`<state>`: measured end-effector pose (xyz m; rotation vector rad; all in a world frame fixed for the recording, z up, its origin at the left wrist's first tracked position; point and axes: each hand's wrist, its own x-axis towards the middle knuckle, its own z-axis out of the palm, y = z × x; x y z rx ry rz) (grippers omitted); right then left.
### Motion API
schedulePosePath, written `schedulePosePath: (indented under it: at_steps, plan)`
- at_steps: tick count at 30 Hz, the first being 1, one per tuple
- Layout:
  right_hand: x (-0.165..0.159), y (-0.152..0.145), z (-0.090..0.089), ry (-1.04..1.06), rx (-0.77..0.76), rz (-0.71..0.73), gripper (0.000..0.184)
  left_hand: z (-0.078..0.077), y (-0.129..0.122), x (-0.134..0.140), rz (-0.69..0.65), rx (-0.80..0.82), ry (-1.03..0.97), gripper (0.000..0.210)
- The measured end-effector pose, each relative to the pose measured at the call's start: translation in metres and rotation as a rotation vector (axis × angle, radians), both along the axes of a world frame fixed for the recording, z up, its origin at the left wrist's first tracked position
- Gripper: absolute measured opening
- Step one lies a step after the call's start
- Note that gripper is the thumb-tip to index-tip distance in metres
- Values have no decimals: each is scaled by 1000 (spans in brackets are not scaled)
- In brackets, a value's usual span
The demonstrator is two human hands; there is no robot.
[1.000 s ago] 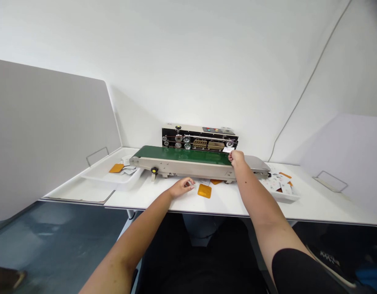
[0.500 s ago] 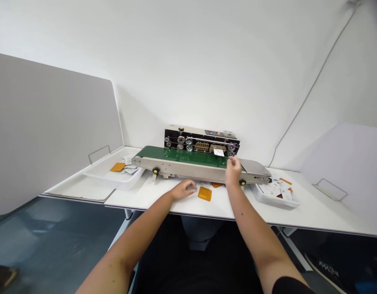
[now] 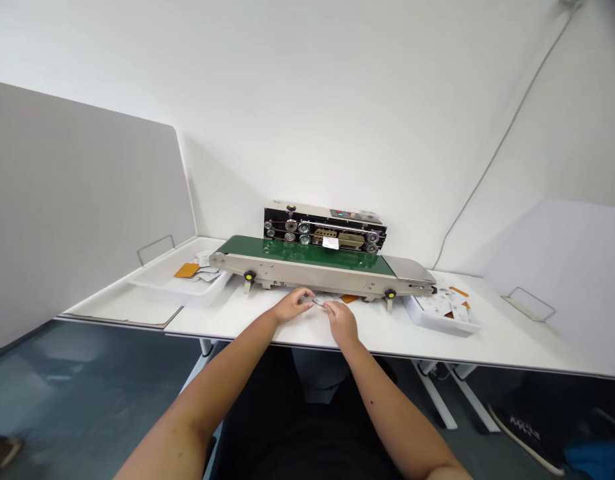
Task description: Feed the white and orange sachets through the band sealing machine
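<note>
Between the two hands, low over the white table [image 3: 382, 339], a small pale packet [image 3: 318, 302], partly hidden by fingers. From the right hand [image 3: 343, 323], at ten o'clock, right at its fingertips, with thumb and fingers pinched narrow on the packet. From the left hand [image 3: 290, 307], at three o'clock, just beside thumb and fingertips curled with a narrow gap; cannot tell whether also touching the packet. Near the packet at three o'clock, an orange packet [image 3: 350, 299] partly under the sealing machine's edge. At twelve o'clock, beyond the hands, the green belt [image 3: 307, 251], and above its far side a white packet [image 3: 330, 243] against the black front of the sealing machine [image 3: 277, 219]. Farther out at three o'clock, a tray [image 3: 437, 323] heaped with white and orange packets. Well apart at nine o'clock, a larger tray [image 3: 207, 298] with an orange pouch [image 3: 186, 270] beside pale ones.
</note>
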<state>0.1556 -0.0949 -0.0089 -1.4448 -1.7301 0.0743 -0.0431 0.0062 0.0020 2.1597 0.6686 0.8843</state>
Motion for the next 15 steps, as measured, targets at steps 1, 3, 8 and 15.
schedulePosePath:
  at_steps: [1,3,8,15]
  plan:
    - [0,1,3,81,49,-22,34,0,-1,0,-3,-9,-16,38]
    - [-2,6,7,255,109,-30,35,1,-1,1,-29,-45,-46,42]
    - [-8,22,6,463,34,46,34,-3,-1,1,-146,-198,12,43]
    - [-11,16,5,493,-52,115,27,-5,0,3,-115,-262,13,44]
